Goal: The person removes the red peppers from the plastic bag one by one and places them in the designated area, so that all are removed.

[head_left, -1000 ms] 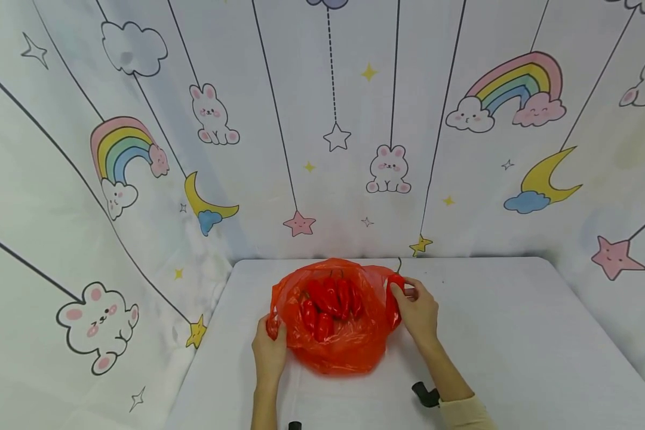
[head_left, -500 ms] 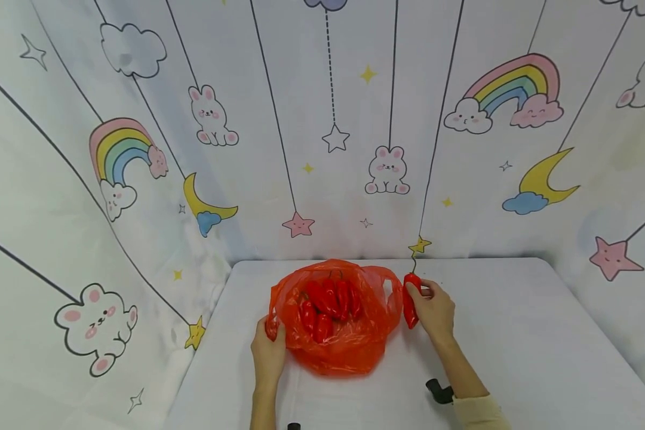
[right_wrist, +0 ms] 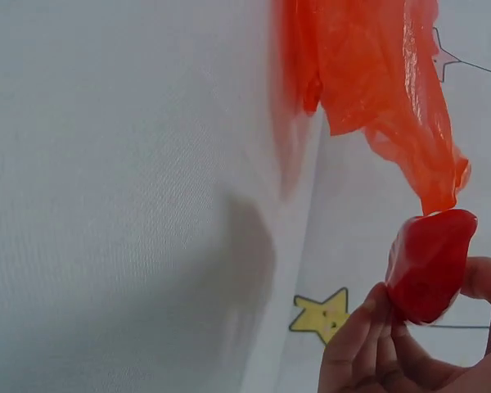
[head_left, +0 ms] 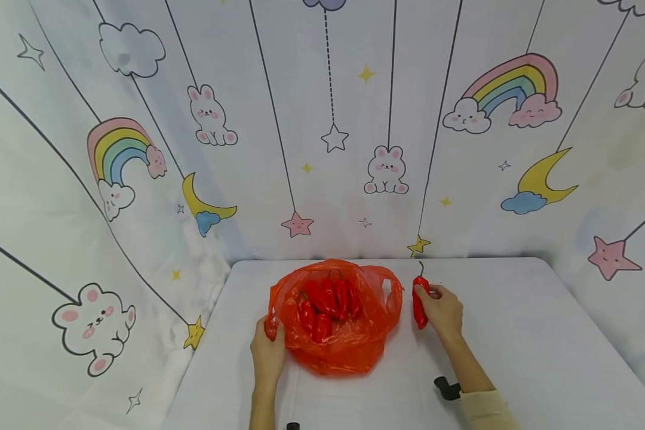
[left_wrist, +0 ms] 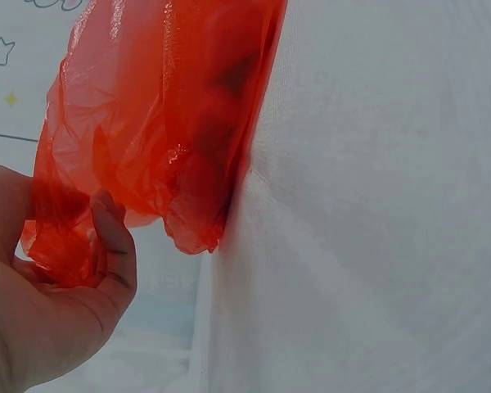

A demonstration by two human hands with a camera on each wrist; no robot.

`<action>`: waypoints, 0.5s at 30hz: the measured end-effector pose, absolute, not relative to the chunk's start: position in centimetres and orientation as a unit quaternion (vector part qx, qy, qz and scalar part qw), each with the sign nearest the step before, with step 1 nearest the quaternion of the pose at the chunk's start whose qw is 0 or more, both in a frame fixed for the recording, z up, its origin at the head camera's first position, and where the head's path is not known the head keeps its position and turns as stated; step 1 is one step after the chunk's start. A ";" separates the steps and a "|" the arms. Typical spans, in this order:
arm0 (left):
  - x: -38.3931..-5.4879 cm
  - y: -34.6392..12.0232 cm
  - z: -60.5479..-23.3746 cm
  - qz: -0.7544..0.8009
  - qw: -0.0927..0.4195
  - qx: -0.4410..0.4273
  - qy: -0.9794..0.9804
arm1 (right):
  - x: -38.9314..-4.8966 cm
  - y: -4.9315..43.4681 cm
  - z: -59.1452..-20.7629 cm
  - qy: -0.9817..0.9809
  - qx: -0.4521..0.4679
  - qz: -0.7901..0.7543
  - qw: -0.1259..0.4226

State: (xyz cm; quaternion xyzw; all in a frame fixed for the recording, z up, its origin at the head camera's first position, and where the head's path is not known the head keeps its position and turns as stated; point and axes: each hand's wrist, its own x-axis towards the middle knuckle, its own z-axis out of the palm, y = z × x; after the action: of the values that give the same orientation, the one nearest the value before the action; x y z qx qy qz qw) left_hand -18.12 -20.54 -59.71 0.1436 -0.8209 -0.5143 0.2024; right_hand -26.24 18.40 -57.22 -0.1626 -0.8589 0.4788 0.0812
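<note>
A thin red plastic bag (head_left: 349, 355) stands with its mouth spread on the white table, several glossy red chili peppers (head_left: 322, 298) lying inside. At its left side my left hand (head_left: 267, 355) grips the bag's edge; in the left wrist view the fingers curl round a bunched piece of the film. To the right of the bag, my right hand (head_left: 445, 310) pinches one long red chili pepper (head_left: 420, 307) between thumb and fingers, its thin stem pointing up and away. The right wrist view shows the pepper's blunt end (right_wrist: 430, 266) close by the bag's loose handle (right_wrist: 434, 172).
The white table (head_left: 527, 334) reaches back to a cloth backdrop (head_left: 279, 119) printed with rabbits, stars and rainbows. A black wrist-camera piece (head_left: 447, 388) sits by the right forearm, and another (head_left: 293, 426) shows at the bottom edge.
My right hand has moved right with the pepper, away from the bag's right handle, which now shows uncovered. The left hand keeps its hold on the bag.
</note>
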 end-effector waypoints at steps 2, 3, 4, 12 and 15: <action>-18.2 -20.6 -59.7 -0.516 0.201 0.146 -0.820 | -26.4 18.7 -57.4 -0.863 -0.164 0.471 0.076; -18.2 -20.6 -59.7 -0.516 0.201 0.146 -0.820 | -26.4 18.9 -57.4 -0.866 -0.164 0.468 0.071; -18.2 -20.6 -59.7 -0.517 0.200 0.146 -0.819 | -26.5 19.0 -57.5 -0.868 -0.165 0.464 0.065; -18.2 -20.6 -59.6 -0.516 0.207 0.142 -0.819 | -27.1 20.2 -58.1 -0.884 -0.173 0.434 0.021; -18.3 -20.6 -59.7 -0.516 0.210 0.140 -0.819 | -27.4 20.5 -58.5 -0.888 -0.177 0.425 0.010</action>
State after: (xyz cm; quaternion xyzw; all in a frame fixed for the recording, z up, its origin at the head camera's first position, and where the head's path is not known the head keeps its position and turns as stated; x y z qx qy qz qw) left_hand -18.25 -20.61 -59.65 0.1401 -0.8189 -0.5156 0.2098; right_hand -27.39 20.53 -58.49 -0.1771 -0.8876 0.4251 0.0103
